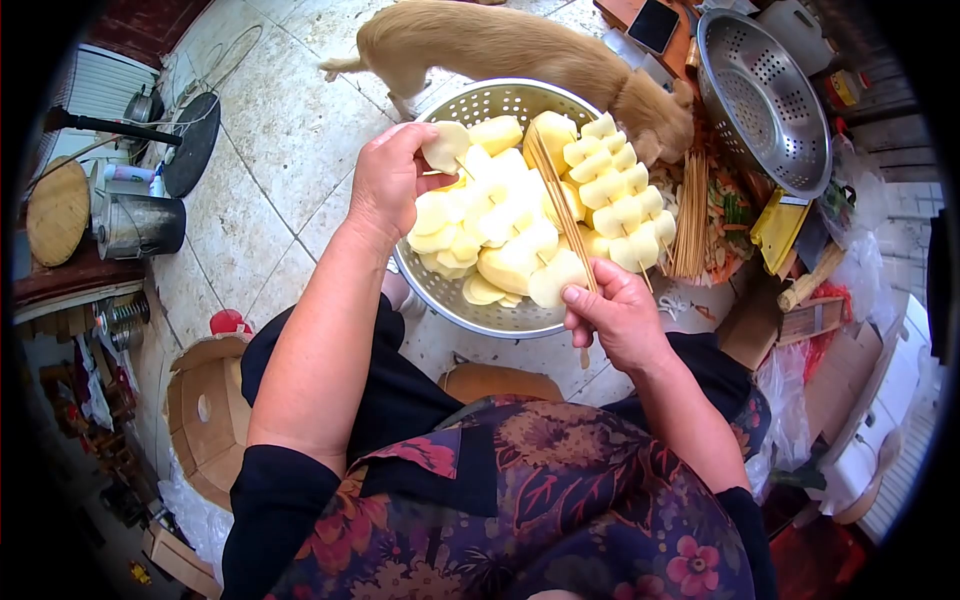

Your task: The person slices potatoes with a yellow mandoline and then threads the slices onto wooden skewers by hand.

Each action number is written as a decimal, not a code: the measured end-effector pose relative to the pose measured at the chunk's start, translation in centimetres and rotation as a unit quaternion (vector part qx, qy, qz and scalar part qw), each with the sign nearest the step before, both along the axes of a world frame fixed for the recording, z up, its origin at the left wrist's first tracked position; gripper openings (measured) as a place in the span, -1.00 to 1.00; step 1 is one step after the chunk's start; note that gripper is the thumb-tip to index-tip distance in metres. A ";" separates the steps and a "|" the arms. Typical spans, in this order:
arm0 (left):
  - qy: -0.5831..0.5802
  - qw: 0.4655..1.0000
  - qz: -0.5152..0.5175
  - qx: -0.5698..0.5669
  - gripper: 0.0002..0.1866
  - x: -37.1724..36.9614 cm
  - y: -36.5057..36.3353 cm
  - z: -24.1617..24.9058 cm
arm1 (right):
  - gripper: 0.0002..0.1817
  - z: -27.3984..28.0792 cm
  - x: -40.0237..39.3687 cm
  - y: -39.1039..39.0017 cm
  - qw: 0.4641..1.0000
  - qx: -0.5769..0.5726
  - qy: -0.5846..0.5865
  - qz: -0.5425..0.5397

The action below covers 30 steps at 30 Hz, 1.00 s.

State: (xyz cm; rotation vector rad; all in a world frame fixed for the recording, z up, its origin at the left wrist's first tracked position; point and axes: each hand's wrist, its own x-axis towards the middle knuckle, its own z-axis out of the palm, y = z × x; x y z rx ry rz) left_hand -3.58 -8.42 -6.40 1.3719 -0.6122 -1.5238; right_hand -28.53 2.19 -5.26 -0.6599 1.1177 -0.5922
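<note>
A round metal colander (430, 288) in front of me is heaped with peeled potatoes (497, 132) and pale potato slices (437, 212). My left hand (392, 178) pinches a thin potato slice (446, 146) at the colander's left rim. Over the right side of the heap, my right hand (622, 312) is closed around a bundle of wooden skewers (563, 205) that points away from me. Another slice (559, 278) touches its fingertips, with a skewer tip showing through it. Finished rows of skewered potato slices (618, 190) lie along the colander's right side.
A tan dog (500, 45) stands just beyond the colander, head lowered by loose skewers (691, 215) and vegetable peelings (728, 205). An upper-right metal colander (765, 110) leans near a phone (654, 25). On the left are a cardboard box (205, 420) and a dark pot (142, 225).
</note>
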 end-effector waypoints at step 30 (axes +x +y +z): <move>-0.058 0.988 -0.121 0.078 -0.76 -0.1 0.2 -0.2 | -0.79 -0.2 0.1 0.1 1.000 -0.001 -0.014 -0.016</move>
